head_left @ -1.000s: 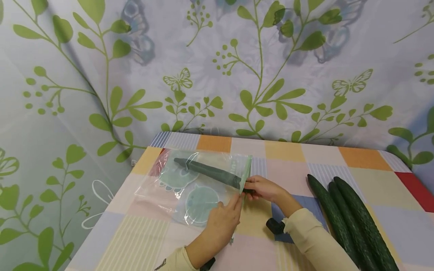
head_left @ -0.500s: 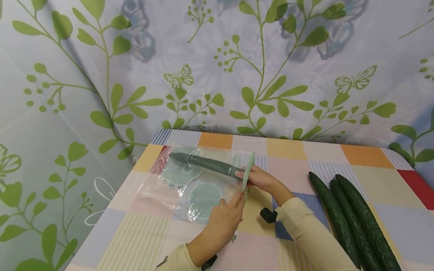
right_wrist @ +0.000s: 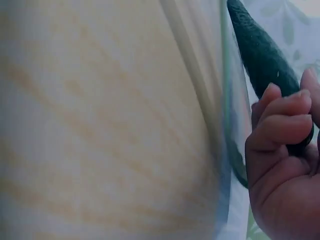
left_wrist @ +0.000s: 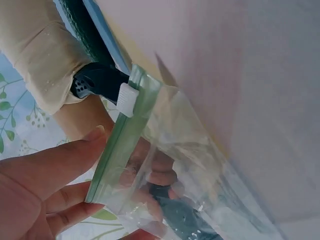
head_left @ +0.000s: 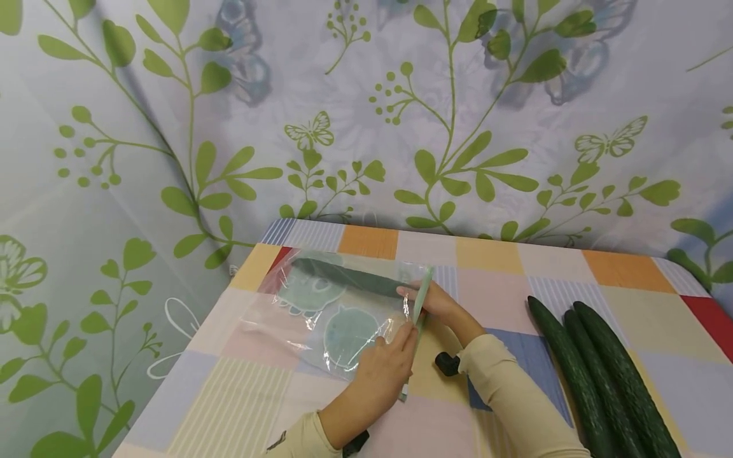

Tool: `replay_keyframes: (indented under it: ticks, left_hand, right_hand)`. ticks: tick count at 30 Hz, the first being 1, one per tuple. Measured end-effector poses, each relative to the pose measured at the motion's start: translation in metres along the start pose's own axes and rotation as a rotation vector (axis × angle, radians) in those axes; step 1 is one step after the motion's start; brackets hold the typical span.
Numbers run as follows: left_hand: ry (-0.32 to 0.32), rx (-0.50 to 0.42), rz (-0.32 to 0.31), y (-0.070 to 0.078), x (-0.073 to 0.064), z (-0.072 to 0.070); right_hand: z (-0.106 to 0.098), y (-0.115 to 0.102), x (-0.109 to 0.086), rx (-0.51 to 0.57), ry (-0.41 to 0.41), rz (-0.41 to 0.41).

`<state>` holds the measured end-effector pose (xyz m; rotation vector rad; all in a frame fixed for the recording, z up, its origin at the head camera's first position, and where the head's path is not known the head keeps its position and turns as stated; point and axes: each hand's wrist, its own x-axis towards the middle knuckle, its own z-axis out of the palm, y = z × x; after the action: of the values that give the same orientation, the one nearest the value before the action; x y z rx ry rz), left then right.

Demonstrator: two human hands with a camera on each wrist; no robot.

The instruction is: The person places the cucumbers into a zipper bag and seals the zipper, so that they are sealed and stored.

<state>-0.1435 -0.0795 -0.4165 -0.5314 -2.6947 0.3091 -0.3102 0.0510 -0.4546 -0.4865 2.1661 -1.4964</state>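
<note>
A clear zip bag (head_left: 266, 318) with a green zip edge and pale green cartoon prints lies across the table's left half. Inside it a cucumber (head_left: 349, 275) points toward the far left. My right hand (head_left: 441, 304) reaches in through the mouth and grips the cucumber's near end, fingers curled round it in the right wrist view. My left hand (head_left: 380, 372) pinches the zip edge at the mouth between thumb and fingers. A white slider (left_wrist: 127, 100) sits on the zip in the left wrist view.
Several things lie on the checked tablecloth (head_left: 246, 394), among them three loose cucumbers (head_left: 613, 369) side by side at the right. Behind the table hangs a leaf-patterned curtain (head_left: 355, 127). A black wrist camera (head_left: 446, 364) is worn under the right forearm.
The right hand has gone from outside the bag's mouth to inside it, pushing the cucumber deeper. The left hand still pinches the zip edge, and the loose cucumbers have stayed put.
</note>
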Motion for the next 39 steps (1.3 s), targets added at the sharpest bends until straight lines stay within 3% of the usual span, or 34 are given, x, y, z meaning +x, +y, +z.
replay_keyframes:
  ticks: [4,9,17,23,32,36,39]
  left_hand:
    - [-0.034,-0.050,-0.025,0.002,0.000,0.002]
    - [-0.053,-0.071,-0.046,0.002,0.000,0.005]
    - [0.003,-0.058,-0.048,0.003,0.001,0.009]
    - [0.071,-0.012,-0.030,0.003,0.000,0.011]
    - [0.081,-0.060,-0.030,0.006,-0.001,0.013]
    - [0.045,-0.090,-0.021,0.006,0.000,0.013]
    - [-0.050,-0.133,-0.016,0.005,0.003,0.012]
  right_hand:
    - [0.001,0.003,-0.003,0.087,0.043,0.052]
    - [0.005,0.004,-0.008,0.282,0.054,0.076]
    - [0.003,0.007,-0.015,0.329,0.050,0.077]
    - [0.005,0.009,-0.017,0.277,0.056,0.047]
    - [0.006,0.010,-0.023,0.150,0.169,0.026]
    - [0.005,0.008,-0.026,0.074,0.181,0.016]
    - [0.003,0.006,-0.028,0.047,0.180,0.017]
